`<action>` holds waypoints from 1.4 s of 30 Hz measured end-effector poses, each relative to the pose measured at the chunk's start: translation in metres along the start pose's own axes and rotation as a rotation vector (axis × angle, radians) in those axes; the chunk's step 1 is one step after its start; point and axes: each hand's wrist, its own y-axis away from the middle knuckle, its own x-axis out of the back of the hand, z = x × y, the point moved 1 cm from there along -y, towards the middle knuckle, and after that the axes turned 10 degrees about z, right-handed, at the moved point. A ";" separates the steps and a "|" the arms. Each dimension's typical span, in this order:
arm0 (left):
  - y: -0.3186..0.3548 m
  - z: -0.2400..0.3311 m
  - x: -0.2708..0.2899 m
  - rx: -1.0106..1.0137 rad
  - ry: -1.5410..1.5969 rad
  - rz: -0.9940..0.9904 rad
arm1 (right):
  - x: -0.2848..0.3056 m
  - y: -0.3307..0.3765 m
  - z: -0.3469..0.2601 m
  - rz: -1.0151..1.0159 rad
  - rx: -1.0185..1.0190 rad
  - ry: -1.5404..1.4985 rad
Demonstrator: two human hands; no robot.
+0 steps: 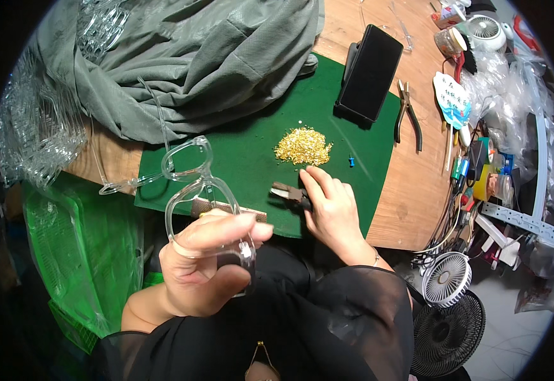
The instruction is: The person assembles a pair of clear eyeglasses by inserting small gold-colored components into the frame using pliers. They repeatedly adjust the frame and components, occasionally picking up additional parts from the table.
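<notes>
— What is in the left hand [204, 267]?

— A clear plastic glasses frame [195, 190]. The hand is closed around the lower lens rim. The thumb lies across the top and the fingers curl under it. The rest of the frame sticks up and away from the hand, with one thin arm [127, 183] pointing out to the left.

— Will it break?

— I think it could. It looks light and stiff, and the thin arm looks like the weak part. It looks smooth too, so it may slip. Holding it by the thick rim, like now, seems the safe way.

— And the right hand [333, 213]?

— It rests on the green mat [251, 159], just to the right of the left hand. It lies closed over the handles of small pliers [287, 192]. The dark tip pokes out on its left side.

— What is that shiny stuff?

— A little heap of tiny gold bits [303, 147], just past the right hand's fingertips. A small blue thing [352, 161] lies a little to the right of the heap.

— Anything else near?

— A black phone [369, 73] leans farther back. More pliers [407, 114] lie to its right, on the wooden table [410, 190]. A grey cloth [194, 57] is heaped far beyond the left hand, with more clear frames [35, 127] piled out on the left.
</notes>
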 end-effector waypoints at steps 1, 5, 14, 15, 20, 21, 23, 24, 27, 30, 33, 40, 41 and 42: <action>0.004 0.004 -0.005 0.097 0.087 0.063 | 0.003 0.003 0.001 -0.003 -0.016 -0.031; 0.002 0.001 -0.012 0.217 0.171 0.090 | 0.014 0.005 0.015 0.071 -0.186 -0.217; 0.005 0.000 -0.011 0.256 0.132 0.131 | -0.023 -0.022 0.007 0.128 -0.160 -0.107; 0.007 -0.001 -0.009 0.277 0.105 0.166 | -0.021 -0.021 0.007 0.094 -0.135 -0.118; 0.003 -0.006 -0.012 0.269 0.197 0.151 | -0.014 -0.013 0.023 0.060 -0.237 -0.279; 0.002 -0.005 -0.013 0.297 0.173 0.157 | -0.014 -0.015 0.024 0.037 -0.325 -0.327; 0.000 -0.006 -0.014 0.337 0.134 0.168 | -0.013 -0.017 0.022 0.052 -0.252 -0.290; 0.001 -0.007 -0.013 0.352 0.150 0.176 | -0.015 -0.018 0.019 0.065 -0.220 -0.271; 0.002 -0.008 -0.010 0.372 0.172 0.192 | -0.018 -0.015 0.016 0.070 -0.160 -0.187; 0.001 -0.010 -0.008 0.362 0.150 0.192 | -0.017 -0.014 0.015 0.066 -0.139 -0.178; 0.000 -0.010 -0.010 0.394 0.156 0.183 | -0.019 -0.014 0.015 0.075 -0.111 -0.161; -0.004 -0.005 -0.020 0.501 0.123 0.175 | -0.023 -0.015 0.016 0.089 -0.101 -0.157; 0.000 -0.009 -0.021 0.500 0.160 0.155 | -0.020 -0.013 0.018 0.091 -0.111 -0.189; 0.002 -0.012 -0.023 0.496 0.180 0.151 | -0.016 -0.014 0.016 0.096 -0.161 -0.277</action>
